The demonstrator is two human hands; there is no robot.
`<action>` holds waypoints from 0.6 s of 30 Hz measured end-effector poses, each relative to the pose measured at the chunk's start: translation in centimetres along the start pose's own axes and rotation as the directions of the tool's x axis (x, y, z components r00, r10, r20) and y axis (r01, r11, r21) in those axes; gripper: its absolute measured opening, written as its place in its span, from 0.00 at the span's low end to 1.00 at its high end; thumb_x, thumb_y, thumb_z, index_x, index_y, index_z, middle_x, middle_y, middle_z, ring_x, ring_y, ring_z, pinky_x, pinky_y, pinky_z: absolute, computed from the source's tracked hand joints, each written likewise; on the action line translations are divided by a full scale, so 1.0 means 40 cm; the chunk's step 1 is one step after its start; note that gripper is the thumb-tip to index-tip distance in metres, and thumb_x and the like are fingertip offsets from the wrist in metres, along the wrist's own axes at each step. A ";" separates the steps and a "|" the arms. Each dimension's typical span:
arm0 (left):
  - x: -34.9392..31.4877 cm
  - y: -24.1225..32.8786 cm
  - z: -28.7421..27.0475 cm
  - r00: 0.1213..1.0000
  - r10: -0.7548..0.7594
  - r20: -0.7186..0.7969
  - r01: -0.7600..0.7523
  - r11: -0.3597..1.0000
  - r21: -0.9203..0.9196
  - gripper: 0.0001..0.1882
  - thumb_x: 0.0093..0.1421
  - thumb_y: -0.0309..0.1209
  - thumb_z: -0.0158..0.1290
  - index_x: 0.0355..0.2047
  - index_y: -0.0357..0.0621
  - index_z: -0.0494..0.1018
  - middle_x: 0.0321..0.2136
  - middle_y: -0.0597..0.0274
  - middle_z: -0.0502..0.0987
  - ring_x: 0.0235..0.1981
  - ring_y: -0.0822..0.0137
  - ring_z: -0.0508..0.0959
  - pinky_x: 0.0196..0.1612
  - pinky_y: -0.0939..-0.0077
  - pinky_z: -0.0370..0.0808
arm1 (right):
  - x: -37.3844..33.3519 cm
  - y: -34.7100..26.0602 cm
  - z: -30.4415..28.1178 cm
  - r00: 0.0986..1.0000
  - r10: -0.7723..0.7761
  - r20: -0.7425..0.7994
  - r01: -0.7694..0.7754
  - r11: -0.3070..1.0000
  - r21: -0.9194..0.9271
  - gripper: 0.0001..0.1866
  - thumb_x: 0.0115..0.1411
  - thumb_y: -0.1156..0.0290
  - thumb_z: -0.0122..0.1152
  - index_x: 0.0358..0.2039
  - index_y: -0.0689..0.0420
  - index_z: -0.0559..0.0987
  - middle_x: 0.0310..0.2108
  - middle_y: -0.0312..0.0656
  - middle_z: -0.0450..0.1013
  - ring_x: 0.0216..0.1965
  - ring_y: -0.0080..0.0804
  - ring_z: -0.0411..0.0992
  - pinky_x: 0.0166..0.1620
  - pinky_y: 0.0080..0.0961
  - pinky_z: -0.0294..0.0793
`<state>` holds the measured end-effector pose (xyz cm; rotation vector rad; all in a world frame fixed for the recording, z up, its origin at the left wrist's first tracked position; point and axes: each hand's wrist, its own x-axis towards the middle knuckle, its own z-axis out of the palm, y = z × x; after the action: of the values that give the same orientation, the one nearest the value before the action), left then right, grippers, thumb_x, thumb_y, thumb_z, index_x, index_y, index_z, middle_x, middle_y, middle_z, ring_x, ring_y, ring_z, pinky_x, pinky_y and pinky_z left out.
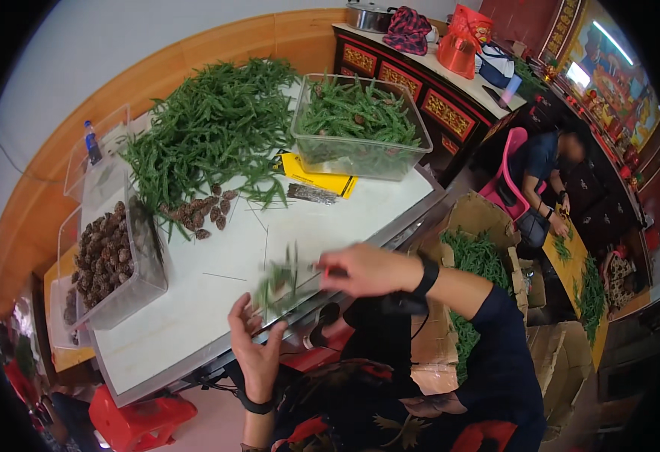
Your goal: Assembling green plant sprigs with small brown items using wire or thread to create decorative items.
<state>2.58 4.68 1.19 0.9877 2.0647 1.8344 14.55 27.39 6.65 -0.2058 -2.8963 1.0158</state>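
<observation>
Near the table's front edge, my left hand (255,354) is palm up with its fingers apart. A blurred green artificial pine sprig (275,288) is just above those fingertips; I cannot tell whether they touch it. To its right, my right hand (367,270) is closed, with something small and dark at its fingers that is too smeared to name. Several thin wires (224,276) lie on the white table (194,309). Behind them are loose pine cones (198,213) and a big heap of green sprigs (209,128).
A clear bin of pine cones (104,256) stands at the left, and a clear bin of sprigs (360,117) at the back. Between them are a yellow packet (315,175) and a wire bundle (312,193). Right are a cardboard box (431,331) and a seated person (544,169).
</observation>
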 end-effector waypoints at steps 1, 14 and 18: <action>0.003 -0.011 -0.010 0.999 -0.020 -0.034 0.020 1.000 -0.004 0.25 0.54 0.22 0.58 0.52 0.37 0.65 0.46 0.57 0.72 0.39 0.69 0.75 0.39 0.80 0.71 | 0.015 0.004 -0.047 0.991 0.132 -0.020 -0.130 0.988 0.083 0.18 0.62 0.56 0.57 0.41 0.59 0.75 0.26 0.40 0.75 0.26 0.35 0.74 0.29 0.32 0.73; 0.001 -0.114 -0.080 0.983 -0.134 -0.123 0.153 0.976 0.153 0.24 0.55 0.24 0.60 0.51 0.39 0.66 0.30 0.63 0.73 0.28 0.78 0.70 0.28 0.86 0.68 | 0.108 0.125 -0.214 0.736 0.656 -0.167 -0.480 0.680 0.554 0.19 0.60 0.49 0.57 0.37 0.52 0.72 0.25 0.33 0.66 0.26 0.20 0.68 0.24 0.21 0.70; 0.032 -0.117 -0.079 0.961 -0.225 -0.162 0.237 0.970 0.060 0.19 0.56 0.22 0.57 0.48 0.37 0.69 0.31 0.65 0.75 0.26 0.79 0.70 0.28 0.87 0.68 | 0.083 0.144 -0.115 0.863 0.478 -0.160 -0.440 0.869 0.225 0.21 0.56 0.52 0.62 0.40 0.55 0.74 0.27 0.35 0.69 0.28 0.26 0.69 0.29 0.25 0.72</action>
<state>-1.75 2.89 -2.23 0.6052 2.2487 1.7702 12.37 35.17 6.70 -0.9726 -2.5906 1.2219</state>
